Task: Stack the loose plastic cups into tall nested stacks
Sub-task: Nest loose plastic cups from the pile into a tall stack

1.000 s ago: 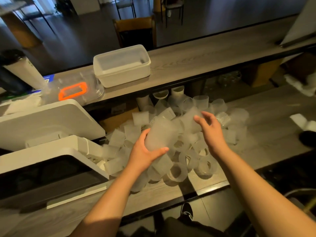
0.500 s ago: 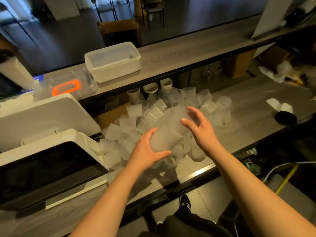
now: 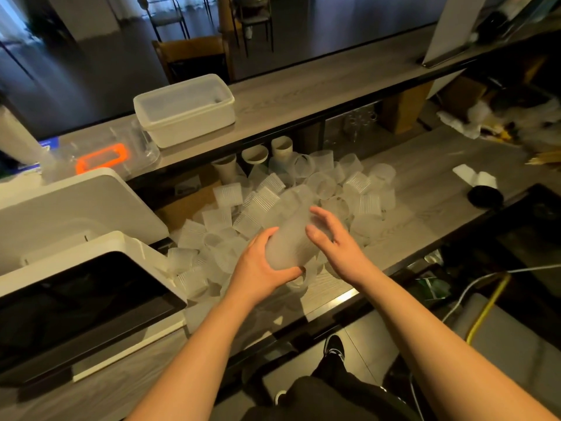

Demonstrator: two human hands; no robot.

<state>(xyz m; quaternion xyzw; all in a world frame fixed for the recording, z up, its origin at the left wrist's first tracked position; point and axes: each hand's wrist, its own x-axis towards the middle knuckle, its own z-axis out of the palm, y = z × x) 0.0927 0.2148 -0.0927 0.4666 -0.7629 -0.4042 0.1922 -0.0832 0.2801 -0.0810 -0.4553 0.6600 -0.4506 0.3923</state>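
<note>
Up front, a grey wood counter [image 3: 425, 189] carries loose cups [image 3: 361, 205] under a shelf [image 3: 303, 95]. Left hand [image 3: 261, 265] grasps a blurred stack [image 3: 288, 235]; right hand [image 3: 334, 238] hovers spread, holding nothing

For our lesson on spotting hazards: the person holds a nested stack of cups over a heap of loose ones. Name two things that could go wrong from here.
1. Only the left hand grips the tilted stack, at its lower end; the right hand is open beside it, so cups might slide off the top.
2. The loose cups reach the counter edge, so a nudge could knock some to the floor.
</note>
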